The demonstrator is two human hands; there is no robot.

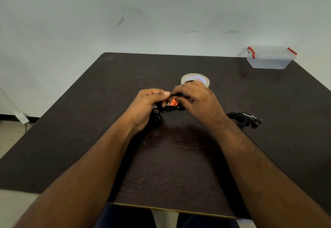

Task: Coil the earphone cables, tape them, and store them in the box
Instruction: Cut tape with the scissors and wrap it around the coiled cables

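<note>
Pale, scuffed wall rises behind a dark wooden table [89, 120] that fills most of the view. Both bare forearms reach in from the near edge and meet over the middle of the table. The left hand [148, 104] is turned palm inward with its fingers curled and its thumb pointing toward the other hand, gripping a bundle of black earphone cable [170, 108] with an orange part [173, 102] showing in it. The right hand [195, 99] arches over the same bundle from the other side, knuckles up, its fingertips pinching the cable close to the left thumb. Some strands hang below the left hand, just over the tabletop. A roll of clear tape [195, 79] sits just behind the right hand, partly hidden by it. A second black earphone bundle [243, 118] lies beside the right wrist, toward the right edge. At the far right corner stands a clear plastic box [270, 57] with red clasps, its lid on.
</note>
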